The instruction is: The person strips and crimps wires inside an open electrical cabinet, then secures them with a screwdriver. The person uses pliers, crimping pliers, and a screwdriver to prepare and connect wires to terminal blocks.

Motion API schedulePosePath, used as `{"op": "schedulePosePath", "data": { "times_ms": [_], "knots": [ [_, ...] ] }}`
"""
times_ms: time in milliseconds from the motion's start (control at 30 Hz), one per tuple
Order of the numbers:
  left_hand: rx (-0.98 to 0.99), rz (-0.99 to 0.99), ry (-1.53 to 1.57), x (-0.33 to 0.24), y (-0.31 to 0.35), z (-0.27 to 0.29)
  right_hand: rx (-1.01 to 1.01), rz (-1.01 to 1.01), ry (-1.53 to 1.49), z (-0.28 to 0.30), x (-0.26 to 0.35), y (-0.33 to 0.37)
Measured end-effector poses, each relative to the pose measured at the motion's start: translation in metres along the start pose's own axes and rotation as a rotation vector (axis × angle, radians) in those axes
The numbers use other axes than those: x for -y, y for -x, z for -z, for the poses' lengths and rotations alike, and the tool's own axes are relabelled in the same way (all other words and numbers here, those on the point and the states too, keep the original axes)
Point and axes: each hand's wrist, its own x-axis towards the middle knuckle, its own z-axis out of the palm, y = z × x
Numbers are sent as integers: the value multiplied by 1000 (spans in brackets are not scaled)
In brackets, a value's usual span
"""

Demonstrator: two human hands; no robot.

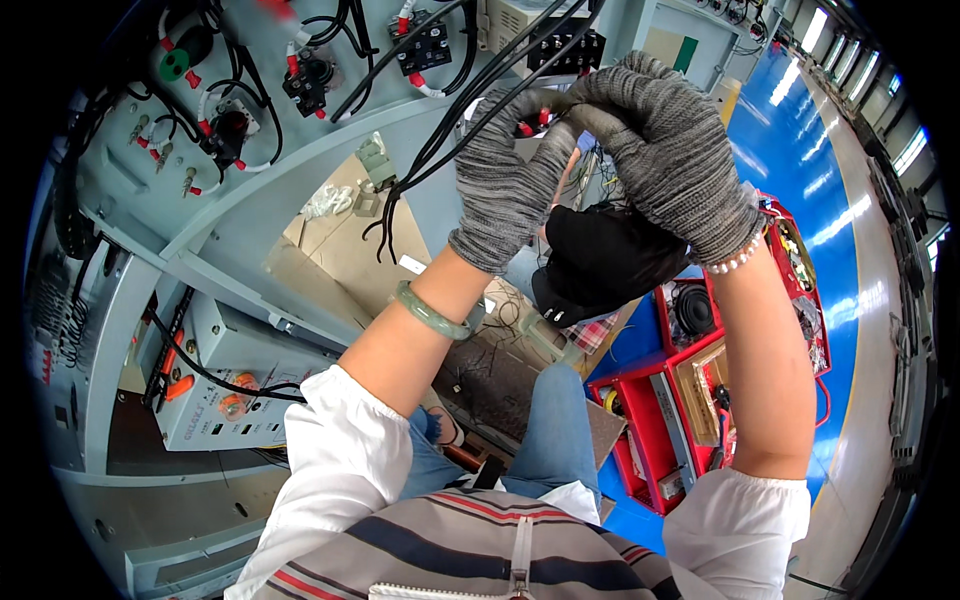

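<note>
Both my hands wear grey knit gloves and are raised close together in front of the panel. My left hand (505,180) is closed, thumb and fingers curled toward the right hand. Curled over from the right, my right hand (672,150) meets it with bent fingers. What they pinch is too small and covered to make out. Red-sleeved wire ends (537,122) show in the gap framed by the left fingers. Several black cables (425,155) hang down just left of my left hand, their loose ends dangling.
Switches with red-sleeved wires (420,50) line the pale green panel (270,150) at upper left. Below is a grey control box (225,410). A person in black (610,255) crouches beneath my hands. A red toolbox (655,425) stands open at right beside the blue floor (800,190).
</note>
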Motion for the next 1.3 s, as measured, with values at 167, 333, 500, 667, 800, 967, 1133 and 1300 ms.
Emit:
{"op": "schedulePosePath", "data": {
  "times_ms": [167,333,500,667,800,967,1133,1300],
  "knots": [
    [38,84,48,-1,-2,2,-96,-33,-25,-4,4,4],
    [44,373,370,-24,-8,6,-296,-254,-271,-8,-2,12],
    [80,369,191,-25,-12,8,-442,-406,-264,-23,-60,8],
    [76,301,93,-30,-14,5,-212,-534,-277,-31,-95,-10],
    [76,308,30,-38,-18,9,-13,-787,-565,-31,-106,-17],
    [118,346,-14,-54,-21,9,0,-187,64,-45,-142,0],
    [93,375,-46,-58,-21,12,-11,-700,-420,-39,-102,-12],
    [126,364,-152,-57,-23,11,-124,-779,-533,-38,-88,-13]
  ]
}}
